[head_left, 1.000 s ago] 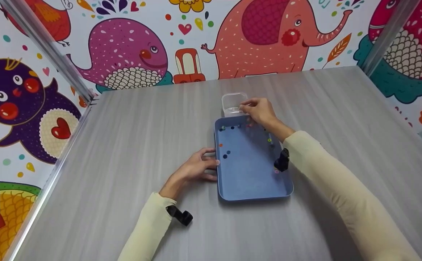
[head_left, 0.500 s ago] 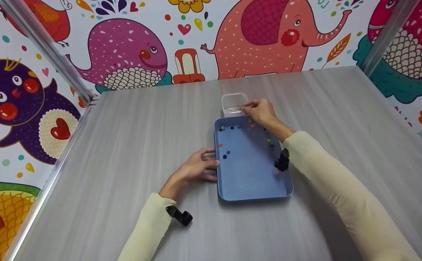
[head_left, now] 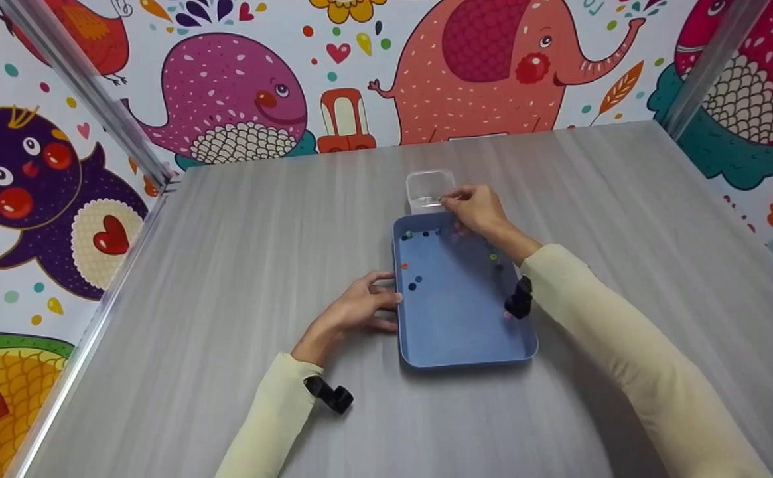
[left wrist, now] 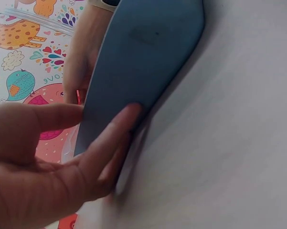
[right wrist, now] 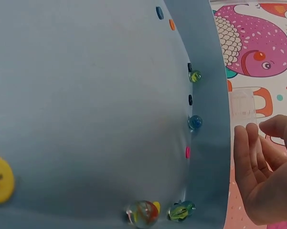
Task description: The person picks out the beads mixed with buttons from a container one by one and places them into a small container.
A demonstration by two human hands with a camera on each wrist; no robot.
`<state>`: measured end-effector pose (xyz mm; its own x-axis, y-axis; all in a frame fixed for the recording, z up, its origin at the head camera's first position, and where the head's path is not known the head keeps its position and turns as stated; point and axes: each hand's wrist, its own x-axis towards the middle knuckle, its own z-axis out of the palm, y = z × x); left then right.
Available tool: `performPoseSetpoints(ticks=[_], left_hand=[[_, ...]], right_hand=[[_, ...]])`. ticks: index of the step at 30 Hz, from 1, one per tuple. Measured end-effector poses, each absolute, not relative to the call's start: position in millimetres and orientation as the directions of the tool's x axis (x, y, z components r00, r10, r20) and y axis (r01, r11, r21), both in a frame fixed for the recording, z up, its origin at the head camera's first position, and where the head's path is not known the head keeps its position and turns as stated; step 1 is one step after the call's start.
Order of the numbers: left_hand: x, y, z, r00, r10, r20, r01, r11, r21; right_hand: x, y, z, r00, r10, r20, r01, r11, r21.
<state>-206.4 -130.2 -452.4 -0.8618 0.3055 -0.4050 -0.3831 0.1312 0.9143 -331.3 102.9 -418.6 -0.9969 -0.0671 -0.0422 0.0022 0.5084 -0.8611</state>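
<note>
My left hand (head_left: 359,304) rests against the left side of a blue tray (head_left: 466,364). In the left wrist view, its fingers (left wrist: 129,117) lie along the tray's outer wall. My right hand (head_left: 479,209) reaches over the tray's far end. Its thumb and fingertips are close together at the near right rim of a small clear plastic container (head_left: 419,182); I cannot tell whether anything is pinched between them. Inside the tray lie a yellow button (right wrist: 1,179), a pink button (right wrist: 187,152), a blue marble (right wrist: 195,122) and several other marbles and buttons, mostly along the walls.
The grey table (head_left: 273,252) carries the tray, with the clear container just beyond its far end. Printed walls (head_left: 359,66) with cartoon animals stand behind and to the sides. A metal post (head_left: 94,99) runs up the left corner.
My right hand has drawn back slightly, its fingertips staying by the container. The left hand, tray and container have not visibly moved.
</note>
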Motion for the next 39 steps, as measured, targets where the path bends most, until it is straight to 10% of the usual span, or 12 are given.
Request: performPoseSetpoints(ticks=[39], left_hand=[[-206.2,-130.9,-450.7,-0.862,0.315,-0.398,-0.375,0.132,0.917]], right_hand=[[-309.5,78.7,-429.1,-0.98,-0.114,-0.164,0.1,0.429,-0.898]])
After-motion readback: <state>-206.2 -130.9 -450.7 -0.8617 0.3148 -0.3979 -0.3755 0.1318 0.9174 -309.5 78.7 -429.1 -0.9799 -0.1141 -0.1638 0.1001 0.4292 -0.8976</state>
